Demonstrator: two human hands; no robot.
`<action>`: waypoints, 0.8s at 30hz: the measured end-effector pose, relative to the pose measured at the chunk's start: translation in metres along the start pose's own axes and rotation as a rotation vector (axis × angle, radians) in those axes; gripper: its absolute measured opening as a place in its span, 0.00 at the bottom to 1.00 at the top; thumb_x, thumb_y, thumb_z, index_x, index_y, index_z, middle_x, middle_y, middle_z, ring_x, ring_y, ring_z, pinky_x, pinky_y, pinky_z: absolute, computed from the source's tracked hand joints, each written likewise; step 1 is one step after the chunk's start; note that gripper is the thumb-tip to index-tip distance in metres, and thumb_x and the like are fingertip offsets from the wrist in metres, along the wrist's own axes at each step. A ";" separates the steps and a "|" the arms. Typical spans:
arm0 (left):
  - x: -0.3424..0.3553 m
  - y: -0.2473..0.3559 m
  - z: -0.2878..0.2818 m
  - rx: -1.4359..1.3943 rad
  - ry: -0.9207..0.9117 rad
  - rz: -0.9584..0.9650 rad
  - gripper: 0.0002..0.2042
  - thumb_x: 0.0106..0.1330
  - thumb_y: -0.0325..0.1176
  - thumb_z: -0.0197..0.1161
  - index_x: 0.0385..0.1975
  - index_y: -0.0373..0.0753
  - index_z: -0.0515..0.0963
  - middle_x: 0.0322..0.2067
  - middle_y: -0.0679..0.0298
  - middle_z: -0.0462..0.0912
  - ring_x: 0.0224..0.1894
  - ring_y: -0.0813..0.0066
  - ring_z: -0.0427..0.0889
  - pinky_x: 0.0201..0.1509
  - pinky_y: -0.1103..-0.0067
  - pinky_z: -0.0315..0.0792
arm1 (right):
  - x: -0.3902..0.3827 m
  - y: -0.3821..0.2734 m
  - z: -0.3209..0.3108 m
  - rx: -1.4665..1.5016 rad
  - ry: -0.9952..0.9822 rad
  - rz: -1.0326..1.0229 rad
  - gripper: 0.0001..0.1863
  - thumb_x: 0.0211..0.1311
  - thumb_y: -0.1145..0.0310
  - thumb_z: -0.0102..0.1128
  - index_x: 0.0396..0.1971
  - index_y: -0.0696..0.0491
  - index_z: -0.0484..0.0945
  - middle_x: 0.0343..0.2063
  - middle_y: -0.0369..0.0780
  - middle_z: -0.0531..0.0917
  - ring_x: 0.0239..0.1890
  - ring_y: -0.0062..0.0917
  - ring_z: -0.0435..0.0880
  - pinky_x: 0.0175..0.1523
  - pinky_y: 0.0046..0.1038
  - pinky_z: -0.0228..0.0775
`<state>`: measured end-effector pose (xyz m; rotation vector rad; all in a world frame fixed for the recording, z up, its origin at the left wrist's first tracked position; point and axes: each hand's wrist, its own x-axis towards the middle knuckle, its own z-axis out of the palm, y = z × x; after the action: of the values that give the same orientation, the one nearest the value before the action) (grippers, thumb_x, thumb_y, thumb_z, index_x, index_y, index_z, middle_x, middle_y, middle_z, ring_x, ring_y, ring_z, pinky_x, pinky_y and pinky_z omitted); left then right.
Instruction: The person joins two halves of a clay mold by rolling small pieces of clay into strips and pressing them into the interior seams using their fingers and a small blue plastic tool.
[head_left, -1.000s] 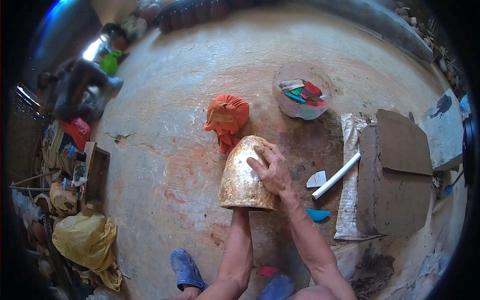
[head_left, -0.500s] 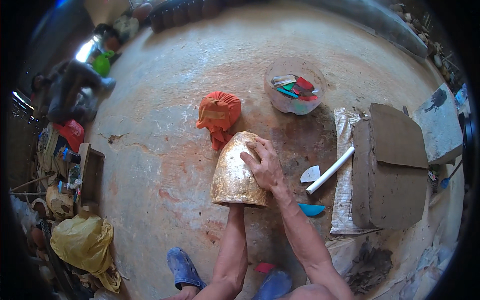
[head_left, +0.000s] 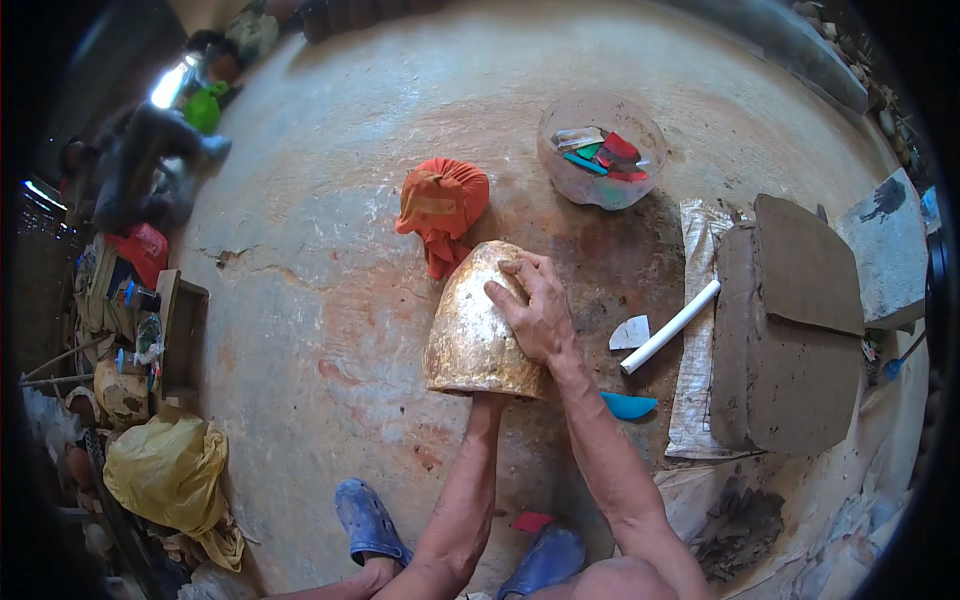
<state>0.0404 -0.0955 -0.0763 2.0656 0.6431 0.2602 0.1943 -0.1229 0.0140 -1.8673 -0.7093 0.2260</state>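
A dome-shaped form (head_left: 470, 325), its surface mottled gold and white, is held between my arms with its rounded end away from me and its open mouth toward me. My left forearm (head_left: 474, 465) reaches into the mouth, so the left hand and its fingers are hidden inside. Against the outer right side presses my right hand (head_left: 540, 312), thumb and fingers curved over the wall to grip it. Just beyond the form sits a rounded bundle wrapped in orange cloth (head_left: 445, 205), its twisted tail close to the form's far edge.
A translucent bowl (head_left: 600, 185) holds coloured scraps. To the right, slabs of grey clay (head_left: 785, 340) lie on a white woven sack (head_left: 690, 390), near a white tube (head_left: 670, 328), a white shard (head_left: 630, 332) and a turquoise piece (head_left: 628, 405). A yellow plastic bag (head_left: 165, 470) lies left; another person (head_left: 150, 165) sits far left.
The view has shifted slightly, so the form and my hands appear a little higher. My grip looks the same, with the left arm still inside the form.
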 end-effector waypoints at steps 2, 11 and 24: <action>0.004 0.001 -0.006 0.022 0.005 0.018 0.30 0.78 0.46 0.57 0.75 0.41 0.63 0.75 0.50 0.63 0.78 0.49 0.57 0.81 0.59 0.52 | 0.001 0.001 0.005 0.003 0.018 -0.026 0.28 0.64 0.52 0.69 0.52 0.60 0.84 0.58 0.51 0.78 0.62 0.47 0.78 0.68 0.41 0.69; 0.020 -0.012 -0.008 0.108 -0.052 0.060 0.31 0.78 0.47 0.57 0.76 0.41 0.62 0.76 0.51 0.63 0.78 0.50 0.56 0.82 0.60 0.51 | 0.007 0.013 0.002 -0.025 -0.005 0.020 0.25 0.66 0.52 0.70 0.52 0.56 0.86 0.55 0.51 0.82 0.58 0.42 0.82 0.65 0.37 0.72; 0.015 -0.001 -0.026 0.081 -0.191 0.083 0.26 0.76 0.39 0.56 0.72 0.39 0.68 0.72 0.49 0.69 0.76 0.50 0.63 0.80 0.58 0.54 | 0.014 0.014 0.003 0.021 -0.081 0.068 0.27 0.69 0.50 0.68 0.56 0.57 0.85 0.57 0.48 0.82 0.57 0.35 0.84 0.63 0.31 0.74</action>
<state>0.0417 -0.0683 -0.0637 2.1663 0.4593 0.0834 0.2090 -0.1161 0.0027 -1.8727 -0.6969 0.3528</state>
